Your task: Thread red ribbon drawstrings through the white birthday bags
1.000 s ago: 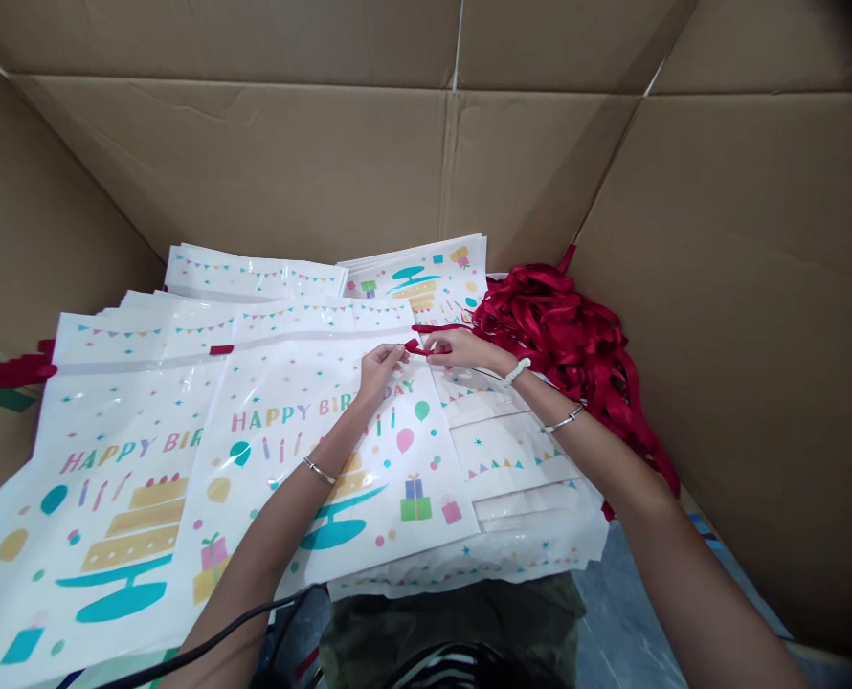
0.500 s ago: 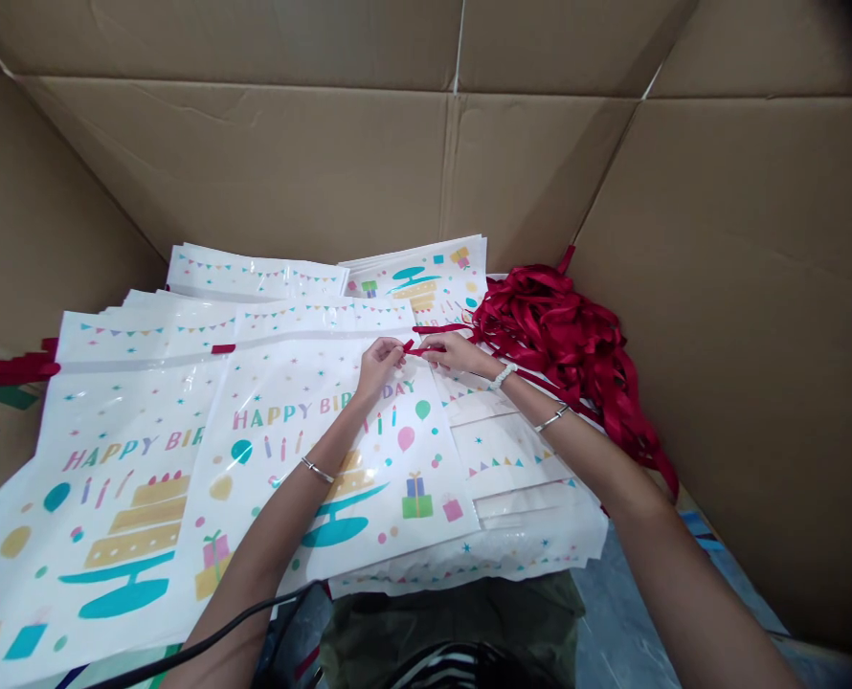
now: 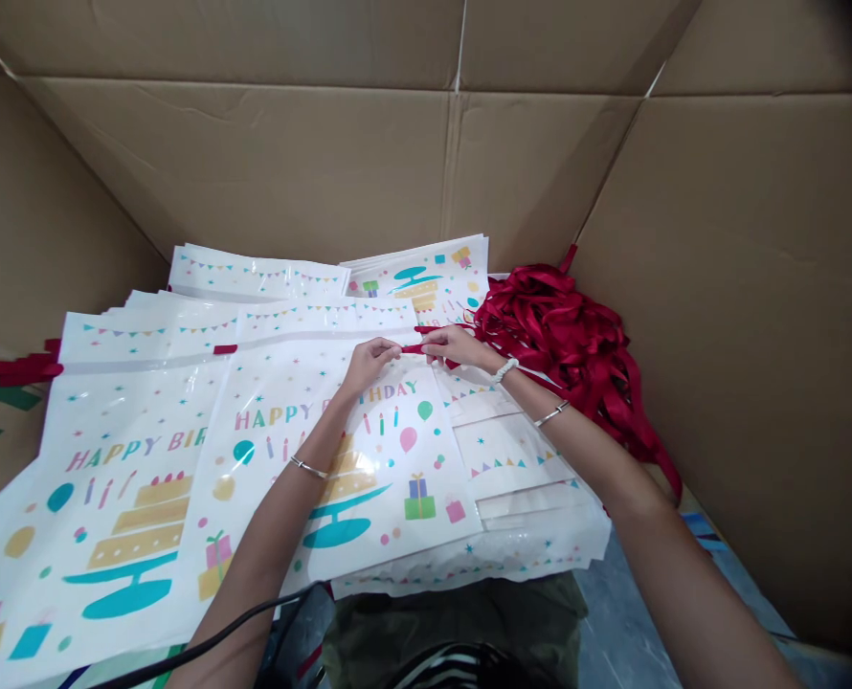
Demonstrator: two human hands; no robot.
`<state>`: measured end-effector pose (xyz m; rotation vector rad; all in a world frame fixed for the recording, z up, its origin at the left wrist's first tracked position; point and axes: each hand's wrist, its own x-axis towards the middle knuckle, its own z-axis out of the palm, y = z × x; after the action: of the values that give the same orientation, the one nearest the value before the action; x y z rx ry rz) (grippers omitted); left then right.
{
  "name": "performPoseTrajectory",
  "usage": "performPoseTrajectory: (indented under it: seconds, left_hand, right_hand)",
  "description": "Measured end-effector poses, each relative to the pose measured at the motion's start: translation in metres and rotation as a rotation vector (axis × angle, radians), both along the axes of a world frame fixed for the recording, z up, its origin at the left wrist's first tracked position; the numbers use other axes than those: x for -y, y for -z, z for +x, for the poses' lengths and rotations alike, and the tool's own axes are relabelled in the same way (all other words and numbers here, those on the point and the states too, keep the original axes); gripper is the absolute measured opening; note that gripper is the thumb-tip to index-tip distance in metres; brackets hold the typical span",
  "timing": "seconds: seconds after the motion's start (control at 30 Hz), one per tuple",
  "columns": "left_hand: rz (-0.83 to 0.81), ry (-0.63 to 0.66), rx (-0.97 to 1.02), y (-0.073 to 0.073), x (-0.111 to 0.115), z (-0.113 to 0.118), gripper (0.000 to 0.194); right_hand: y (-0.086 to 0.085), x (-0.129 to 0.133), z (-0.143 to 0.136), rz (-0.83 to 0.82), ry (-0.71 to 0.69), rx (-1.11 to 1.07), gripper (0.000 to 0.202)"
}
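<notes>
Between my two hands a short stretch of red ribbon [image 3: 413,349] is held taut. My left hand [image 3: 372,364] pinches its left end, and my right hand [image 3: 459,346] grips it on the right with curled fingers. Both hands are over the upper right corner of a white "Happy Birthday" plastic bag [image 3: 340,421], printed with a cake, balloons and gifts. A pale band crosses that bag near its top. A red ribbon tab [image 3: 225,349] shows at the left end of the band. My fingers hide part of the ribbon.
A heap of red ribbons [image 3: 555,325] lies at the right against the cardboard wall [image 3: 289,163]. More printed bags [image 3: 128,421] overlap at the left, with red ribbon ends [image 3: 20,368] at their edge. A black cable [image 3: 232,627] crosses my left forearm.
My left hand has shifted slightly left. The ribbon, loose with an upright end before, is now stretched straight between my hands; my right hand has barely moved.
</notes>
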<state>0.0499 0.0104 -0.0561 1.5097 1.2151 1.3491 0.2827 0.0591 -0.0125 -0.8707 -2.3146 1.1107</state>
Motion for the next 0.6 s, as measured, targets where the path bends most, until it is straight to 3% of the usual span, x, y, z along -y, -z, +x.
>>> performPoseTrajectory:
  seconds: [0.1, 0.2, 0.47, 0.6]
  left_hand:
    - [-0.104, 0.008, 0.041, 0.002, -0.002, -0.007, 0.044]
    - [-0.172, 0.024, 0.11, 0.002, -0.001, -0.01, 0.044]
    - [-0.236, 0.001, 0.246, -0.002, 0.0, -0.013, 0.045]
    - [-0.265, -0.003, 0.266, -0.001, 0.001, -0.01, 0.044]
  right_hand:
    - [-0.009, 0.005, -0.008, 0.275, 0.032, 0.026, 0.022]
    - [-0.021, 0.009, -0.013, 0.391, 0.054, 0.106, 0.017]
    - [-0.036, -0.007, 0.014, 0.2, 0.009, 0.201, 0.031]
    - [-0.037, -0.016, 0.028, 0.134, 0.08, 0.238, 0.02]
